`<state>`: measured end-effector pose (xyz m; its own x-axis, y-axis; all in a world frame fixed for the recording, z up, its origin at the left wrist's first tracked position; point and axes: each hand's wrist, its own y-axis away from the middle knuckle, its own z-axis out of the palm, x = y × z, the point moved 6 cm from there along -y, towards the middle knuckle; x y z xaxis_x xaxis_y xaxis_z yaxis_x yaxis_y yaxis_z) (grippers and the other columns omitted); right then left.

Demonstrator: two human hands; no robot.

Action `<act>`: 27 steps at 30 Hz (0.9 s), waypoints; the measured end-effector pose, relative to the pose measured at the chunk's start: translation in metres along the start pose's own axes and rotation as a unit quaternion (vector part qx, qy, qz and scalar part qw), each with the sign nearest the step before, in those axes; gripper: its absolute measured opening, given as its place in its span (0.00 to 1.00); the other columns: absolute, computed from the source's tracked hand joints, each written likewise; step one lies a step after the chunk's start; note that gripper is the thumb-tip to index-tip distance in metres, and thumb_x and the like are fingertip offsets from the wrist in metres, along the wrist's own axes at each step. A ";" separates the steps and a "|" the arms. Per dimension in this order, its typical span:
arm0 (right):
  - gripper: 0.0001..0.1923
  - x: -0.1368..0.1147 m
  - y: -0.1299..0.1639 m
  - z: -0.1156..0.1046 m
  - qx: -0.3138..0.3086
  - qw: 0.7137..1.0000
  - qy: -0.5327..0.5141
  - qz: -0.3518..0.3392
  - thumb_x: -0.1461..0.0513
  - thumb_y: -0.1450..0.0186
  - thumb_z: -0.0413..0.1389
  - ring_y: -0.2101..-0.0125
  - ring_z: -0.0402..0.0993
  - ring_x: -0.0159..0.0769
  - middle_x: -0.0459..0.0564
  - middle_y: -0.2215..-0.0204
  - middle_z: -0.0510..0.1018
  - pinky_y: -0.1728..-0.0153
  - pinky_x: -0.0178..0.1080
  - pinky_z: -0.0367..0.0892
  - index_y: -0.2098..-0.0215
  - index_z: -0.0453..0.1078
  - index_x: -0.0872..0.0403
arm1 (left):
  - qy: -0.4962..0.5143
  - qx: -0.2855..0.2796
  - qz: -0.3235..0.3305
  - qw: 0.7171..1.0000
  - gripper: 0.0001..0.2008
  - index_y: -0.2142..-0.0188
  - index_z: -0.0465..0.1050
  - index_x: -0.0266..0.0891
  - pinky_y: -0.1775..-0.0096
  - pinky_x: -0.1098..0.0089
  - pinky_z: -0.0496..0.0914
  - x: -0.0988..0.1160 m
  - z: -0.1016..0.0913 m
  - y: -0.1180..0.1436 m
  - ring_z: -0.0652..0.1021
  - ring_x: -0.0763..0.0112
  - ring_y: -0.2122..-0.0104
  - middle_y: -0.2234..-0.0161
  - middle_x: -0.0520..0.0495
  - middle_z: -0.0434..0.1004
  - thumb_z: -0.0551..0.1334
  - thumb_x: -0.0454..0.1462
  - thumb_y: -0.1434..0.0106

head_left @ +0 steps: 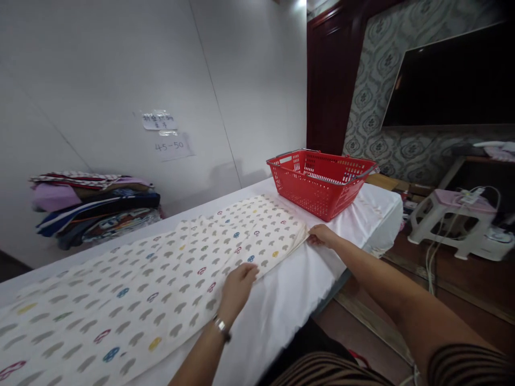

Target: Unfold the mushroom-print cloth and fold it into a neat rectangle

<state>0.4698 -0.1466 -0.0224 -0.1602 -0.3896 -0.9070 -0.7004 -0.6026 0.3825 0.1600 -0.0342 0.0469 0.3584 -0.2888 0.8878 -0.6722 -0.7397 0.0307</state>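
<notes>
A long cream cloth (181, 268) printed with grey mushroom shapes and a few coloured ones lies spread along the white-covered table. My right hand (322, 236) pinches its near right corner between thumb and fingers. Further left, my left hand (237, 289) is at the cloth's near edge with curled fingers that seem to grip it; the fingertips are partly hidden. A metal bracelet (221, 325) circles my left wrist. Just beyond the right end of the cloth stands a red plastic basket (309, 195) with grey handles.
A stack of folded clothes (96, 209) sits by the white wall at the left. Paper labels (173, 146) are taped to that wall. Past the table's right end (386, 220) are a plastic stool (454, 214) with a power strip, hanging cables, and a wall screen (450, 80).
</notes>
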 end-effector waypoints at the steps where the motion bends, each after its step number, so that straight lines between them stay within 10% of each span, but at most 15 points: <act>1: 0.07 0.000 0.001 0.001 0.001 1.000 -0.007 -0.001 0.68 0.41 0.53 0.86 0.69 0.28 0.46 0.86 0.72 0.85 0.27 0.60 0.76 0.62 0.56 | -0.051 -0.008 0.040 0.998 0.14 0.68 0.74 0.40 0.63 0.67 0.68 0.015 0.018 -0.019 0.76 0.65 0.66 0.69 0.48 0.78 0.56 0.46 0.45; 10: 0.06 -0.005 0.004 0.006 -0.006 0.999 -0.030 -0.025 0.67 0.41 0.51 0.89 0.64 0.26 0.43 0.89 0.69 0.88 0.27 0.52 0.76 0.60 0.55 | -0.329 -0.066 0.117 0.935 0.13 0.65 0.74 0.39 0.59 0.70 0.65 0.051 0.157 -0.122 0.74 0.66 0.61 0.62 0.45 0.75 0.53 0.42 0.39; 27: 0.05 -0.008 0.010 0.000 -0.046 0.998 -0.021 -0.025 0.67 0.42 0.50 0.89 0.64 0.27 0.43 0.89 0.70 0.87 0.27 0.56 0.75 0.61 0.55 | -0.419 -0.087 0.195 0.883 0.16 0.57 0.69 0.42 0.65 0.70 0.65 0.059 0.187 -0.115 0.72 0.68 0.62 0.59 0.44 0.67 0.44 0.36 0.34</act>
<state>0.4638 -0.1491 -0.0112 -0.1563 -0.3295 -0.9311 -0.6412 -0.6832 0.3494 0.3791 -0.0797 0.0096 0.3819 -0.9027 0.1982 -0.9133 -0.4014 -0.0684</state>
